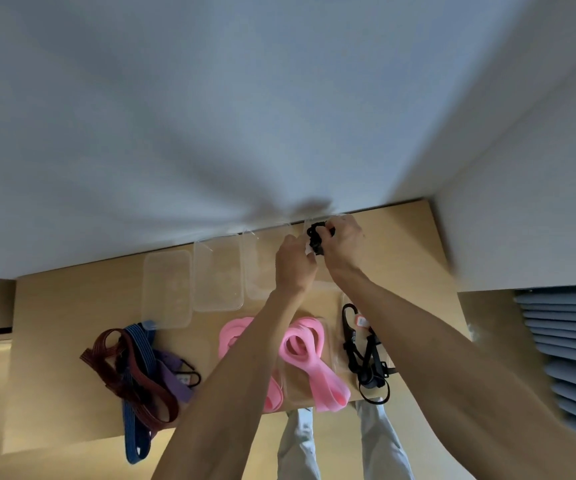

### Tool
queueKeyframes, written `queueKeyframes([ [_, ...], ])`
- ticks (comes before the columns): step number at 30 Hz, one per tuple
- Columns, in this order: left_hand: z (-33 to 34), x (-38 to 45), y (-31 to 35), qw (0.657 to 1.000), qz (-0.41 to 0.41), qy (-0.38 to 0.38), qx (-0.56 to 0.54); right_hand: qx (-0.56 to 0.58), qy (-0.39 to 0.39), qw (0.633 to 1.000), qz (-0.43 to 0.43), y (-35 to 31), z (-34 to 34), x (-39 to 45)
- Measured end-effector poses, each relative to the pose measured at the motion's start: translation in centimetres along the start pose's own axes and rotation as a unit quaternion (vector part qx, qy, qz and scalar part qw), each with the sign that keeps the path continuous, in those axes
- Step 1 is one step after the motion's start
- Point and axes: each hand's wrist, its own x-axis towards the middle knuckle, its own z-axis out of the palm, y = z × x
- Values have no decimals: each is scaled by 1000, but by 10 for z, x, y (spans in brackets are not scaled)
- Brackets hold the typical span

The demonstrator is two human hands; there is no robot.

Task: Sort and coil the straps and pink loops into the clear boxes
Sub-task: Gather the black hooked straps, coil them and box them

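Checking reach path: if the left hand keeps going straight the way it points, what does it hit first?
The left hand points up-right at the black coiled strap held by the right hand. It would likely meet that strap first; depth is unclear.

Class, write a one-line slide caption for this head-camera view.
Both hands coil a black strap over the far-right clear box; pink loops wait on the table.

Pink loops (309,362); black strap (362,355); maroon (130,372), blue (137,403) w/ stripes, purple strap (172,368); tan table (72,341).
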Motion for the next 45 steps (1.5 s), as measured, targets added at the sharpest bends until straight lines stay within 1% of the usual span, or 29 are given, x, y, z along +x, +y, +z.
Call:
queueKeyframes([
  [2, 2, 2, -2, 1000, -2, -2, 11, 18, -12, 999, -30, 5, -3, -3],
  [5, 2, 1, -1, 1000, -6, 3, -8, -8, -17, 995, -101, 14, -12, -11],
  [6, 2, 0, 0, 1000, -3, 6, -19, -17, -15, 994, -111, 17, -15, -15],
  [11, -5, -15, 5, 999, 27, 0, -18, -15, 50, 994, -96, 38, -34, -40],
  [15, 0, -39, 16, 999, 15, 1, -29, -16, 81, 995, -53, 56, -53, -59],
  [17, 8, -62, 20, 998, 47, -13, -28, -22, 76, 996, -28, 67, -63, -74],
  [19, 16, -86, 23, 997, 69, -34, -23, -36, 47, 998, 3, 77, -71, -91],
  [21, 23, -105, 23, 996, 66, -56, -10, -56, -8, 997, 54, 86, -78, -106],
  [23, 29, -117, 23, 993, 57, -99, 25, -78, -58, 990, 103, 93, -83, -119],
  [26, 37, -129, 21, 987, 43, -148, 54, -110, -83, 979, 147, 102, -88, -135],
  [31, 52, -133, 23, 987, -3, -153, 51, -130, -101, 979, 118, 115, -83, -139],
  [33, 60, -133, 22, 988, -29, -141, 46, -144, -112, 975, 129, 119, -76, -136],
  [35, 67, -133, 22, 990, -57, -124, 16, -155, -121, 971, 137, 123, -68, -135],
  [37, 71, -131, 22, 991, -63, -116, 12, -158, -119, 971, 138, 126, -63, -135],
  [39, 73, -130, 23, 993, -52, -107, 22, -124, -120, 971, 164, 126, -61, -134],
  [41, 73, -130, 25, 994, -54, -91, 4, -63, -117, 972, 196, 123, -66, -133],
  [43, 69, -133, 30, 992, -68, -91, -51, -23, -113, 973, 198, 120, -75, -131],
  [45, 61, -135, 39, 982, -91, -106, -127, 5, -112, 977, 179, 114, -89, -129],
])
